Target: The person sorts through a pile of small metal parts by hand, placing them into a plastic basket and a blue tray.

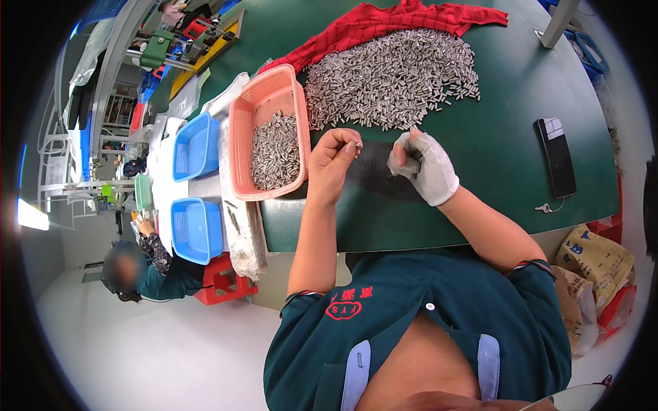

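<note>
Head view: the bare left hand [329, 164] has thumb and forefinger clamped on a small metal piece [358, 145], raised over the near part of the green worktop [493, 185], just right of the pink basket [238, 171]. The right hand [433, 171], in a white glove that leaves some fingertips bare, curls beside it, the two well apart; whether its fingers grip anything I cannot tell.

More short, shiny cylinders lie in a broad pile [391, 79] beyond the hands, against a red cloth [343, 31], and a smaller heap [275, 152] rests inside the basket.

Each piece looks like bare metal, so it should be stiff, light on its own and hard to break, though its smooth round side probably rolls and slips if pinched off-centre. The best hold is likely thumb and forefinger across the middle of the barrel, leaving both ends free. In bulk they will likely weigh a good deal, so the basket is better lifted by opposite rims.
</note>
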Action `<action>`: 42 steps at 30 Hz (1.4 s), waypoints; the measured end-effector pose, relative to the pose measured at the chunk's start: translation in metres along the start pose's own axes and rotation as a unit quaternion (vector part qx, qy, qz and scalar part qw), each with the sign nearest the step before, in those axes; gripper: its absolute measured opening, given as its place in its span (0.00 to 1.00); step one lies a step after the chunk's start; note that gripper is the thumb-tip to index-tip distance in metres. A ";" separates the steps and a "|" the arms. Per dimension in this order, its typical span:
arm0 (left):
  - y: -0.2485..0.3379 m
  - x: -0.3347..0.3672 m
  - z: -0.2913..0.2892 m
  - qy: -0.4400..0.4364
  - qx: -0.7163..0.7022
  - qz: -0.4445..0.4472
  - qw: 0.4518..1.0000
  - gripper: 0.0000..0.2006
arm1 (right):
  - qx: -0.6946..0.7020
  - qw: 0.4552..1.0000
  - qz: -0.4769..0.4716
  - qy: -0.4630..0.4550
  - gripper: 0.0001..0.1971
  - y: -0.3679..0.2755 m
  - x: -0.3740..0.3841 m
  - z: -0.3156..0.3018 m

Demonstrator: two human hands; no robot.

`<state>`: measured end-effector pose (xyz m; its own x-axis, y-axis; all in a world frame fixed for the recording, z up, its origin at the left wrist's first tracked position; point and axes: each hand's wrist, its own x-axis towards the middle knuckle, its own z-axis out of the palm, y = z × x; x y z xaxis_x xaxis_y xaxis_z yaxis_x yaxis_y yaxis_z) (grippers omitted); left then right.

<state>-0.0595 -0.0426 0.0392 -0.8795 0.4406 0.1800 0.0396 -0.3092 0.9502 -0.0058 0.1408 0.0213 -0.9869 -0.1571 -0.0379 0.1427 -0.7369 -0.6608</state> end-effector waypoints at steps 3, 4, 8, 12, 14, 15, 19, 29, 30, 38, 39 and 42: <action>0.001 -0.005 0.003 0.001 0.013 -0.001 1.000 0.03 | 0.009 1.000 -0.005 0.004 0.23 0.000 0.000 0.000; 0.001 -0.007 0.004 0.001 0.012 -0.001 1.000 0.03 | 0.013 1.000 -0.008 0.004 0.23 -0.001 0.001 0.000; 0.005 -0.010 0.013 0.026 0.059 -0.029 0.998 0.02 | 0.046 0.999 -0.009 0.028 0.24 -0.002 0.002 0.002; 0.002 -0.017 0.017 0.076 0.244 -0.063 0.965 0.01 | 0.117 0.993 0.000 0.003 0.25 -0.006 0.006 -0.005; 0.007 -0.021 0.019 0.036 0.385 -0.027 0.922 0.02 | 0.151 0.989 0.007 0.005 0.26 -0.010 0.008 -0.008; 0.009 -0.021 0.022 -0.007 0.518 0.016 0.855 0.03 | 0.144 0.989 -0.009 -0.003 0.26 -0.015 0.009 -0.009; 0.010 -0.025 0.035 -0.096 0.646 0.044 0.756 0.03 | 0.102 0.994 -0.027 0.004 0.26 -0.026 0.008 -0.003; -0.017 -0.027 0.045 -0.124 0.633 0.083 0.760 0.07 | 0.090 0.994 -0.046 0.039 0.21 -0.024 0.005 -0.008; -0.017 -0.030 0.043 -0.088 0.594 0.083 0.795 0.08 | 0.097 0.994 -0.048 0.031 0.20 -0.024 0.005 -0.010; -0.025 -0.039 0.039 -0.023 0.576 0.059 0.815 0.10 | 0.123 0.991 -0.028 0.038 0.19 -0.020 0.008 -0.012; -0.025 -0.038 0.040 -0.010 0.576 0.043 0.816 0.09 | 0.129 0.991 -0.025 0.039 0.19 -0.019 0.008 -0.012; -0.025 -0.034 0.040 -0.036 0.579 0.086 0.810 0.08 | 0.116 0.992 -0.039 0.006 0.18 -0.018 0.009 -0.018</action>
<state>-0.0111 -0.0164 0.0196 -0.7851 0.5359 0.3107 0.6142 0.6086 0.5023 -0.0191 0.1645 0.0189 -0.9962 -0.0866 -0.0043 0.0784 -0.8781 -0.4719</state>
